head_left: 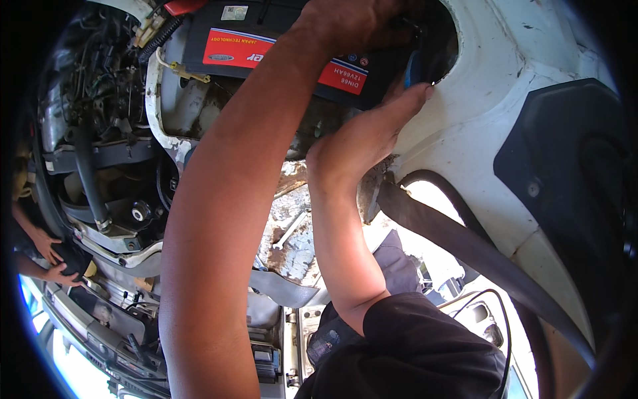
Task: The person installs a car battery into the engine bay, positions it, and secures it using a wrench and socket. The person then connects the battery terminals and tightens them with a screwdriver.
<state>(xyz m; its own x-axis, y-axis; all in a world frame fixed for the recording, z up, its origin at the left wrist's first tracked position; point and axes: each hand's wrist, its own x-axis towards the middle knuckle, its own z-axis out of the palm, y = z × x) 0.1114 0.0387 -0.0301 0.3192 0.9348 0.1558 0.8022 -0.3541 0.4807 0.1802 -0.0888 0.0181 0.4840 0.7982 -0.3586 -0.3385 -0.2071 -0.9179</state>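
Note:
A black car battery with a red label lies in a recess of the white vehicle body at the top. My left hand reaches across the battery toward its far right corner. Its fingers are in shadow and mostly hidden. My right hand is at the battery's near right side, thumb stretched up and the other fingers largely out of sight. Beside the thumb a narrow blue piece rises toward the left hand's dark area. The right hand seems closed around its lower end, but its kind is unclear.
An open-end wrench lies on the rusty, paint-worn metal below. A dark strap crosses the opening on the right. Engine parts fill the left side, where another person's hands are at work. A yellow connector hangs beside the battery.

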